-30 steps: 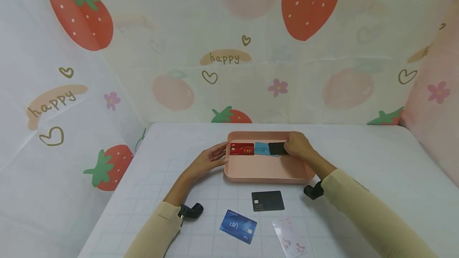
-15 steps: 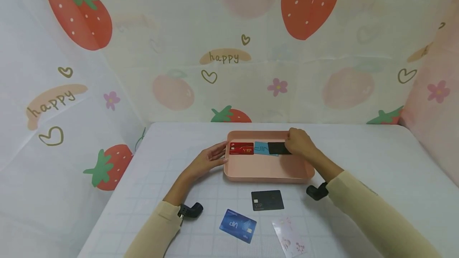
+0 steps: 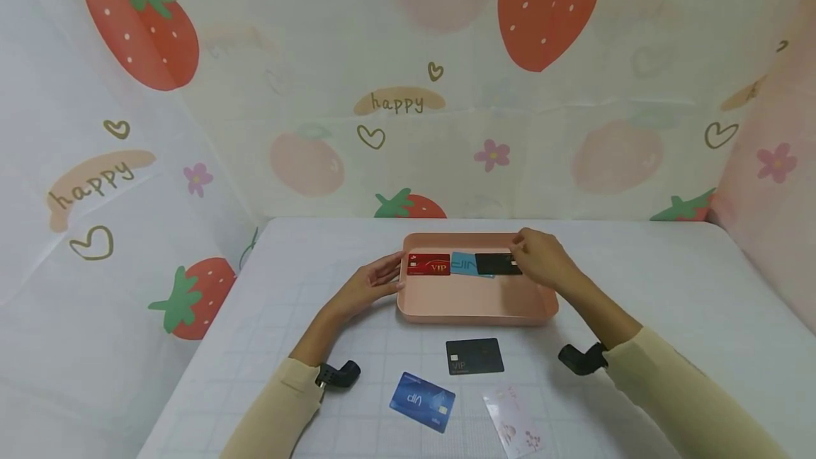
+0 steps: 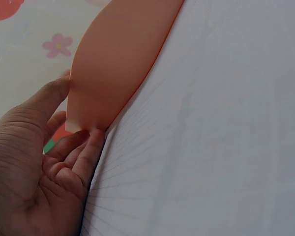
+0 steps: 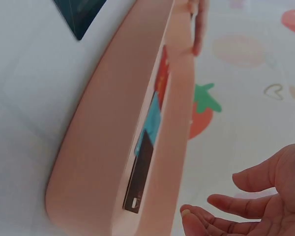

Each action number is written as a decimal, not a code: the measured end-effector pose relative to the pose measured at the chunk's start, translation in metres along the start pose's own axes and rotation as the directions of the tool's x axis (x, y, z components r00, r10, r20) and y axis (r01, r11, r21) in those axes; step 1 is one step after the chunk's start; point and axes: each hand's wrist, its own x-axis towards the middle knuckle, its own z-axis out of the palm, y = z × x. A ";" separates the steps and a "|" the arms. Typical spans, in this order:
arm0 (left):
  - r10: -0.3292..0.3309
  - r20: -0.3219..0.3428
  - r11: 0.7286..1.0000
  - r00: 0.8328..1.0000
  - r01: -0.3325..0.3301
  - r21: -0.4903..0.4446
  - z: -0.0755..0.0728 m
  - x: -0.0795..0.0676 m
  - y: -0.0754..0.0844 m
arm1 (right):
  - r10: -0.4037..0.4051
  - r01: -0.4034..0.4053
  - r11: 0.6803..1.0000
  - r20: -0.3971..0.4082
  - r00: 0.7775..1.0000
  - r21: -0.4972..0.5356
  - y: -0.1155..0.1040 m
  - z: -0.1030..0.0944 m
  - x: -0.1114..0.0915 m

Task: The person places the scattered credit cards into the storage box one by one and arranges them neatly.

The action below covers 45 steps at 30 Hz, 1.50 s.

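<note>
A pink tray (image 3: 479,302) holds a row of cards along its far side: a red VIP card (image 3: 428,265), a light-blue card (image 3: 463,263) and a black card (image 3: 495,264) overlapping the blue one. My left hand (image 3: 366,287) touches the tray's left end, its fingers and thumb set against the wall and rim in the left wrist view. Over the tray's far right corner is my right hand (image 3: 542,258), hiding that corner and the black card's right edge in the head view. The right wrist view shows its fingers apart, holding nothing, beside the tray.
In front of the tray, a black VIP card (image 3: 474,357), a blue VIP card (image 3: 423,402) and a pale flowered card (image 3: 513,422) lie on the white cloth-covered table (image 3: 268,346). A strawberry-patterned curtain (image 3: 472,112) hangs behind.
My right hand has let go of the black card in the tray and drawn back to the right, uncovering more of it. The left hand stays at the tray's end.
</note>
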 end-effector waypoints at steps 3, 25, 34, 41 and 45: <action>-0.004 0.001 1.000 1.000 0.004 -0.006 0.000 -0.001 0.000 | 0.009 -0.009 1.000 0.002 1.000 0.008 -0.002 -0.001 -0.009; -0.019 -0.003 1.000 1.000 0.019 -0.016 0.002 -0.002 0.003 | -0.003 0.003 0.998 0.006 1.000 0.060 -0.026 0.011 -0.083; -0.036 -0.012 0.999 0.999 0.035 -0.008 0.002 -0.003 0.003 | 0.014 -0.015 1.000 0.040 0.999 0.023 -0.034 0.028 -0.105; -0.032 -0.008 0.999 0.999 0.031 -0.012 0.002 -0.003 0.003 | 0.095 -0.095 0.995 0.124 0.988 -0.006 -0.036 0.043 -0.118; -0.027 -0.004 1.000 1.000 0.027 -0.011 0.002 -0.003 0.003 | 0.145 -0.138 0.989 0.161 0.976 -0.050 -0.036 0.050 -0.123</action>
